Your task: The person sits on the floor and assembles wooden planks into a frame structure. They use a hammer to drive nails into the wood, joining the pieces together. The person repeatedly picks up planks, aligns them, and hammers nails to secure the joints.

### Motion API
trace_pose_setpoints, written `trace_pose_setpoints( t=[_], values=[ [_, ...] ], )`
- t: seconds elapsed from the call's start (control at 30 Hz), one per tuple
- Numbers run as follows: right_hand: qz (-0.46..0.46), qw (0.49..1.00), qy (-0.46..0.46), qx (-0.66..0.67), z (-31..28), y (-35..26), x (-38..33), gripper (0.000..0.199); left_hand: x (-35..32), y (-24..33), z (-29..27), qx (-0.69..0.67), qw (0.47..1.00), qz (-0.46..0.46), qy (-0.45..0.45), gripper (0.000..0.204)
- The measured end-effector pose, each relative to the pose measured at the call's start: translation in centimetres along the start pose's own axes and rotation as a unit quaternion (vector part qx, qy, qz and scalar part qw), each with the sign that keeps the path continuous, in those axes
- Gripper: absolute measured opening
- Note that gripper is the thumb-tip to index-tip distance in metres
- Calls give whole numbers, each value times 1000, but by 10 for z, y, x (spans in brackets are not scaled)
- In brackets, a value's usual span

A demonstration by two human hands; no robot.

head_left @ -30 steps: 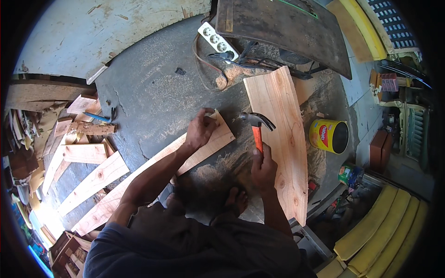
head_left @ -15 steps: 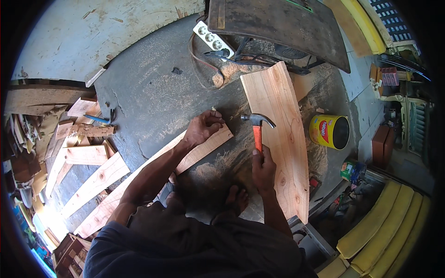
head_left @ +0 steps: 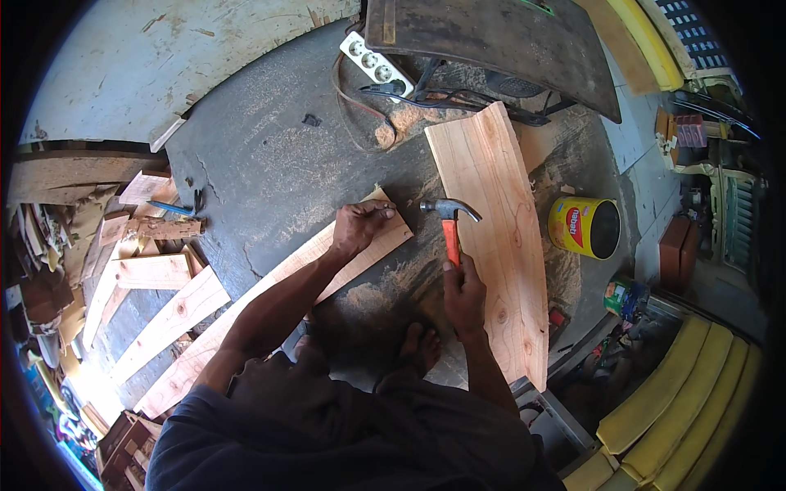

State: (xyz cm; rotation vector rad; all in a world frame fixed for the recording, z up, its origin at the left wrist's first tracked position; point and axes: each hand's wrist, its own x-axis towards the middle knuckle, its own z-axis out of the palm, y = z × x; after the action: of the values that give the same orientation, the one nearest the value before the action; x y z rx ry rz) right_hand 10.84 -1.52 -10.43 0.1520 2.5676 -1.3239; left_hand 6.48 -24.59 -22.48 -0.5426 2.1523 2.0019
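Note:
My right hand grips a claw hammer by its orange handle. Its dark metal head is level with my left fingertips, a short gap to their right. My left hand is closed in a pinch over the far end of a pale wooden plank, which slants away from my lower left. Whatever sits between those fingertips is too small to make out. A wider pale board with knots lies right of the plank, partly under the hammer and my right hand.
A yellow tin stands right of the wide board. Beyond it are a white power strip with cables and a dark-topped table. Cut wood pieces lie at left; yellow curved slabs are stacked at lower right. Sawdust covers the floor.
The fingers of my left hand have shifted slightly nearer to me, showing more of the plank's end corner. The hammer head has moved a little to the left, still in my right hand.

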Motion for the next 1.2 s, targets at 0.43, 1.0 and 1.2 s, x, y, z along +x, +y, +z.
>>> trace_pose_setpoints(
  t=[0.43, 1.0, 1.2],
  values=[
    [-16, 996, -50, -75, -1, -7, 1, 31, -2, 7, 4, 112, 992, 51, 13, 18],
    [-147, 935, -101, -306, 12, 6, 8, 31, -1, -5, 3, 166, 957, 238, -7, 16],
    [-119, 980, -35, -157, 8, 15, 5, 39, -15, 16, -2, 171, 979, 104, -33, 41]
  ],
)
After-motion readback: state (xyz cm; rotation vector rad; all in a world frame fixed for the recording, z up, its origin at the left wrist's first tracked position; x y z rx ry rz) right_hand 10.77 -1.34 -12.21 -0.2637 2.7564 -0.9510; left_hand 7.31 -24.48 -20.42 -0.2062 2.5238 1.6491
